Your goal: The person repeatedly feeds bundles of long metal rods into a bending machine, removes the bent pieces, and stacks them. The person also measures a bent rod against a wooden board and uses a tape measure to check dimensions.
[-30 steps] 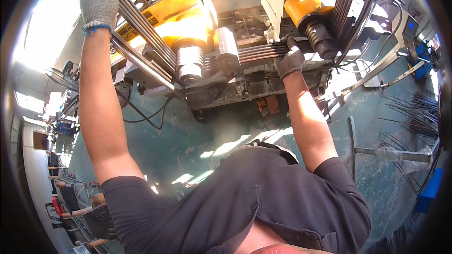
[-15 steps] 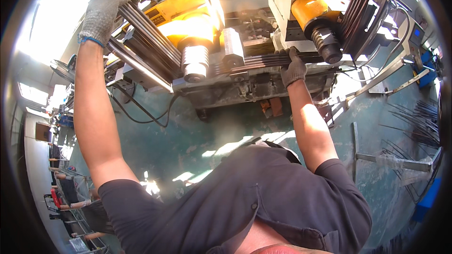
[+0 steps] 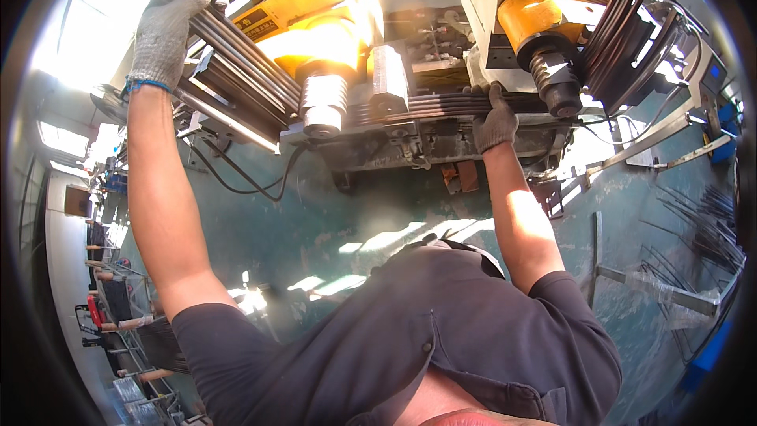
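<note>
My left hand [image 3: 162, 43], in a grey knit glove, is closed round a bundle of thin metal rods [image 3: 256, 67] at the upper left. The rods slope down to a bright ribbed roller [image 3: 324, 102] on the left yellow machine head [image 3: 272, 12]. Between the two heads they run level past a pale faceted block [image 3: 389, 83]. My right hand [image 3: 497, 126], gloved too, has its fingers wrapped round this level stretch, just left of the darker ribbed roller [image 3: 554, 79] under the right yellow head [image 3: 527, 20]. Beyond that roller, rods [image 3: 623, 24] rise steeply at the upper right.
A machine bed [image 3: 371, 154] lies under the rods, with a black cable [image 3: 260, 193] hanging at its left. Loose thin rods [image 3: 702, 213] lie on a metal stand [image 3: 658, 288] at the right. A rack with several wooden-coloured rollers [image 3: 130, 323] stands at the left. Sunlight glares at the upper left.
The view has shifted slightly. Both hands keep their hold on the rods, and the rods keep the same bent shape.
</note>
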Demonstrator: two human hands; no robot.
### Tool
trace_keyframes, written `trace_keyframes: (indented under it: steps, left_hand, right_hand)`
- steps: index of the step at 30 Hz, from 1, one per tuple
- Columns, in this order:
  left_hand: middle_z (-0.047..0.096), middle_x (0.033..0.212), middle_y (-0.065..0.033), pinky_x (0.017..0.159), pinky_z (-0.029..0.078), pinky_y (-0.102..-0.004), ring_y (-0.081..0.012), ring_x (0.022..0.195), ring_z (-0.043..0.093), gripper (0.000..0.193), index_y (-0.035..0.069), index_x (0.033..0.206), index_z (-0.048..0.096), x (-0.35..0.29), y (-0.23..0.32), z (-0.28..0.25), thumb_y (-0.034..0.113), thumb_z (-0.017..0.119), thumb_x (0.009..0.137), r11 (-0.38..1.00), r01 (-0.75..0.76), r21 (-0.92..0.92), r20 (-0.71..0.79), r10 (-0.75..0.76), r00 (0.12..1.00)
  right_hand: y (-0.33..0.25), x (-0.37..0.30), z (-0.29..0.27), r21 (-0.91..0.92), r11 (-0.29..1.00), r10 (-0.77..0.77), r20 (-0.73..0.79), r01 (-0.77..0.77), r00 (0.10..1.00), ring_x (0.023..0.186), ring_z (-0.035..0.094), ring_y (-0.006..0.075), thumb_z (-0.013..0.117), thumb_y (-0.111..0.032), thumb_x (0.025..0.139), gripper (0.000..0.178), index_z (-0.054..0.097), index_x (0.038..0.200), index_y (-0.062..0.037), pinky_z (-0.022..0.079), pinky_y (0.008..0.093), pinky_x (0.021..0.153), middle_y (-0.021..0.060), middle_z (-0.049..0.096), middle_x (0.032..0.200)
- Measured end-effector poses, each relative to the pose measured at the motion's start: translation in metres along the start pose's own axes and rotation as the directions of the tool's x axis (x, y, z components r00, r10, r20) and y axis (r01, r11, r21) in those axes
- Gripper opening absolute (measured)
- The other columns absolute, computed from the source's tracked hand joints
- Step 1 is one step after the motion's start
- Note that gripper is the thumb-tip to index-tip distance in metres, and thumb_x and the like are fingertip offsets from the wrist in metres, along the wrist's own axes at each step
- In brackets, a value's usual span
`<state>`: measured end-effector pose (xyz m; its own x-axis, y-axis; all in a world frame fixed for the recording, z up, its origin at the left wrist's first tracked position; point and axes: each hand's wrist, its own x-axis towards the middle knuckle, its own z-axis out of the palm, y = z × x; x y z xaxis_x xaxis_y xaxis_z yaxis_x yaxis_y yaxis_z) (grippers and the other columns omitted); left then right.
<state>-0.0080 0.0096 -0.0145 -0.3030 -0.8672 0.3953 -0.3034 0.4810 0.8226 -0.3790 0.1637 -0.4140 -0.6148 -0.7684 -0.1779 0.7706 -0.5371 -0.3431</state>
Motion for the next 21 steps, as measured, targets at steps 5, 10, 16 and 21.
trace_keyframes:
  steps: [5, 10, 16, 21]
  left_hand:
    - [0.080, 0.108, -0.0126, 0.092, 0.062, -0.0331, -0.0216, 0.097, 0.078, 0.032, 0.005, 0.127, 0.071, -0.001, -0.004, -0.003, 0.012, 0.072, 0.095, 0.999, -0.017, 0.031, -0.018, 0.018, 1.000]
    - [0.075, 0.109, -0.0152, 0.094, 0.064, -0.0370, -0.0246, 0.099, 0.076, 0.025, 0.001, 0.125, 0.064, -0.002, -0.001, 0.011, 0.004, 0.067, 0.100, 1.000, 0.015, -0.018, -0.029, -0.016, 0.999]
    - [0.076, 0.110, -0.0154, 0.094, 0.063, -0.0344, -0.0238, 0.099, 0.077, 0.026, 0.000, 0.125, 0.064, -0.007, 0.008, 0.010, 0.003, 0.068, 0.099, 0.996, 0.033, 0.087, -0.096, -0.025, 0.995]
    - [0.075, 0.109, -0.0175, 0.093, 0.064, -0.0336, -0.0251, 0.098, 0.077, 0.027, -0.001, 0.126, 0.062, -0.008, 0.008, 0.007, 0.001, 0.067, 0.100, 0.998, 0.033, 0.051, -0.083, -0.029, 0.996]
  right_hand:
    - [0.002, -0.003, 0.004, -0.002, 1.000, -0.029, -0.026, 0.029, 0.999, 0.088, 0.066, 0.0309, 0.063, -0.008, 0.107, 0.007, 0.063, 0.107, -0.0012, 0.062, 0.0532, 0.090, 0.0102, 0.062, 0.092]
    - [-0.001, -0.003, 0.002, -0.026, 0.997, -0.067, -0.051, 0.066, 0.996, 0.088, 0.066, 0.0292, 0.066, -0.009, 0.105, 0.008, 0.063, 0.107, -0.0017, 0.062, 0.0523, 0.088, 0.0092, 0.063, 0.091]
    - [0.002, -0.002, -0.005, -0.037, 0.999, -0.027, -0.025, 0.026, 0.999, 0.088, 0.072, 0.0300, 0.068, -0.016, 0.106, 0.015, 0.067, 0.108, -0.0014, 0.062, 0.0529, 0.092, 0.0103, 0.070, 0.091]
    - [-0.003, -0.012, 0.014, -0.002, 1.000, -0.011, -0.070, 0.011, 0.997, 0.085, 0.066, 0.0298, 0.070, -0.008, 0.103, 0.011, 0.063, 0.103, -0.0007, 0.061, 0.0528, 0.086, 0.0096, 0.062, 0.088]
